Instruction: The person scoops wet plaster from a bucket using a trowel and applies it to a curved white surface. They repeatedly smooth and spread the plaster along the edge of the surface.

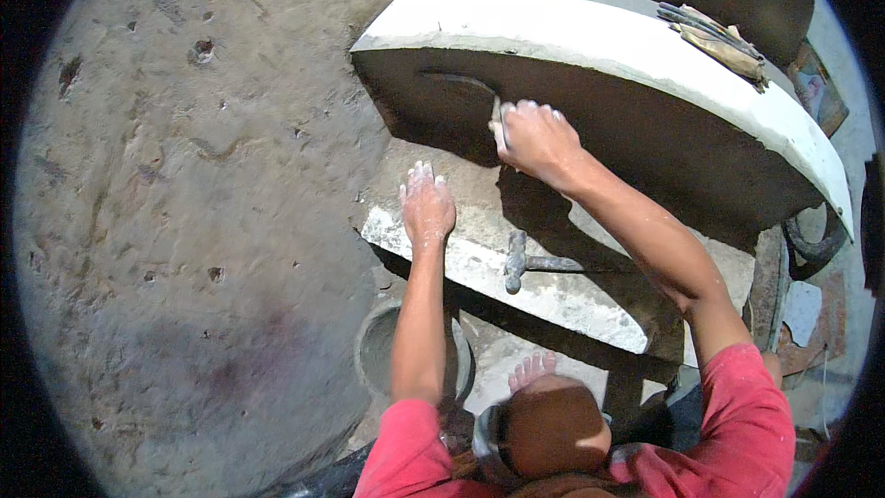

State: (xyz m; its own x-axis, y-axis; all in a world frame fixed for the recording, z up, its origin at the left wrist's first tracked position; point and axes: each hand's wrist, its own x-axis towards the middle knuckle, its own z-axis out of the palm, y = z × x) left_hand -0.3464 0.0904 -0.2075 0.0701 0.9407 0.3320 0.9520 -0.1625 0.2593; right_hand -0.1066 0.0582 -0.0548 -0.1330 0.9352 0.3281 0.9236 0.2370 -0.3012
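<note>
My right hand (537, 140) is closed round the handle of a trowel. The trowel's dark blade (461, 83) lies against the dark, smooth plastered face (608, 134) of a curved step, near its left end. My left hand (427, 205) rests palm down on the lower step (572, 300), fingers stretched out and holding nothing. Whitish dust coats both hands. On that lower step, between my arms, lies a hammer (516, 263) with its handle pointing right. How far the blade touches the plaster is hard to tell.
A rough plastered wall (203, 221) rises on the left. Several thin tools and a crumpled brown packet (714, 41) lie on the white upper tread (553, 20). A round bucket (373, 350) stands under my left forearm. At the right are a dark ring-shaped object (816, 244) and a pale flat piece (802, 312).
</note>
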